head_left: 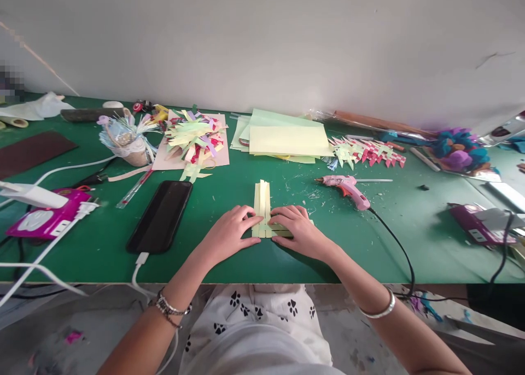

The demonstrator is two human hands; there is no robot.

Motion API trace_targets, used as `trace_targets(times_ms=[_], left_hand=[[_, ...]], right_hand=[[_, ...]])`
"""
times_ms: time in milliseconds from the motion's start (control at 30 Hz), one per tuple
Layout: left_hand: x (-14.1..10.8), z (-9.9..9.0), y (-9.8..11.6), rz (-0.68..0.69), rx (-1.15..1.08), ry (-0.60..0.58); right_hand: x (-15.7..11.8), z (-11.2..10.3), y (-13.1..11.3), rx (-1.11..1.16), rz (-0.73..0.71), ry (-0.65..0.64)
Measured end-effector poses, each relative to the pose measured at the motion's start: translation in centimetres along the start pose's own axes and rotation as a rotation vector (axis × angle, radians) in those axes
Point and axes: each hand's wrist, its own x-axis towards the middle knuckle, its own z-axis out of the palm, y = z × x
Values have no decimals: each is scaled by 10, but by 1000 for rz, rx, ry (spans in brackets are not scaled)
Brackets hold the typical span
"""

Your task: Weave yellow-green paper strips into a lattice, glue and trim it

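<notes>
Pale yellow paper strips [262,200] lie on the green tabletop in front of me, several upright side by side and others crossing them toward the right. My left hand [233,230] holds the left edge of the strips down, its index finger and thumb on the paper. From the other side, my right hand [297,230] grips the crossing strips, its fingertips at their middle and its palm partly hiding them. The fingertips of both hands are close together over the crossing.
A black phone [162,216] lies left of my hands, and a pink glue gun [346,189] lies to the right. Behind are paper sheets [287,140], a heap of coloured strips [197,134] and a red woven strip piece [375,152]. Purple power strips [49,214] stand at the sides.
</notes>
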Motion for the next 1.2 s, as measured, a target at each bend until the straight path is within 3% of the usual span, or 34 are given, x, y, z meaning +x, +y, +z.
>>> trace_targets(times_ms=[667, 1200], left_hand=[[-2, 1, -5, 62, -55, 12], [-5, 5, -5, 80, 18, 36]], right_hand=[[5, 7, -4, -87, 31, 25], [4, 5, -5, 3, 47, 44]])
